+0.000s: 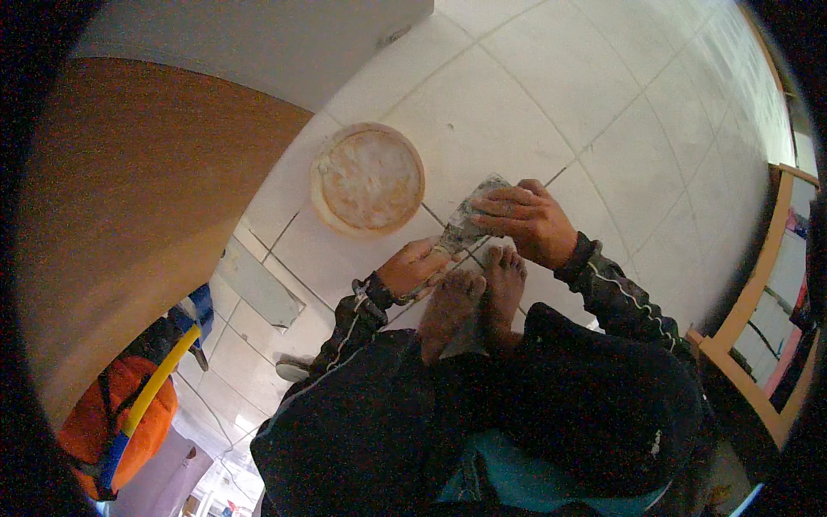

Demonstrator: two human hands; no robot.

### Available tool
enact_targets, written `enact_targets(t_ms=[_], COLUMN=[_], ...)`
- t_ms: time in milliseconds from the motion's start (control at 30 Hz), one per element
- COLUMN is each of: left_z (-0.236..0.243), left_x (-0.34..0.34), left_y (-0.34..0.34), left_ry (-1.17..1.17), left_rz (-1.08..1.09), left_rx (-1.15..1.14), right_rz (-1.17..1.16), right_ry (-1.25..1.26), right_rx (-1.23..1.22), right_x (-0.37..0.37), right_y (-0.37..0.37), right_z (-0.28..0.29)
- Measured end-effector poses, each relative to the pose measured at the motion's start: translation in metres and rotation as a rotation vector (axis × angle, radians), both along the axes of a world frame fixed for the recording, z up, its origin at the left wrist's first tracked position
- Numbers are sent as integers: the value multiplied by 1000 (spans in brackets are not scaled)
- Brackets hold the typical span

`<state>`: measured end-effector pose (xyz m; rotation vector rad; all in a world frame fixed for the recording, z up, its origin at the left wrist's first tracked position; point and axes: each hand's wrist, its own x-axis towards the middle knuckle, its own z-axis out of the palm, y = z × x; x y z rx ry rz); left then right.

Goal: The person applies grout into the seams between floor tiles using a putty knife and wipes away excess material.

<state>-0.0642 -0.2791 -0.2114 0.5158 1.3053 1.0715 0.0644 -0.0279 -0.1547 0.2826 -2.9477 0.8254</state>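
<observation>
A putty knife [468,217] with a smeared, grey-white blade slants up and to the right in front of my feet. My left hand [412,269] is closed around its handle end, at the lower left. At the blade's far end my right hand [536,222] grips it, the fingers laid across the face and the thumb side hidden from me. Left of the blade, apart from both hands, a round tub [320,200] stands on the tiles. Pale, dusty-looking residue coats the tub's top surface.
Bare feet [457,297] stand on the light tiled floor [517,95] just below my hands. A brown wooden panel [164,164] rises at the left, near a flat pale board [254,280]. An orange bag [129,431] is at lower left, a wooden frame [771,284] at right.
</observation>
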Motion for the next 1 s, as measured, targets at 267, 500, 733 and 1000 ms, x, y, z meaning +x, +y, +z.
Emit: enact_targets(t_ms=[267,500,733,1000], left_z=[-2,6,10,11], left_x=[-17,-1,19,18], left_y=[-19,9,20,13], left_ry=[174,713,949,1117], left_rz=[-44,143,-43,-64], left_rx=[129,139,113,171], right_rz=[55,-879,-969,-858], right_ry=[-206,-527,-587,-614], right_rx=[-125,-1451,-1781,-1882], right_x=[24,23,11,25], right_y=[20,-6,-14,-10], right_z=[-9,-18,-13,0])
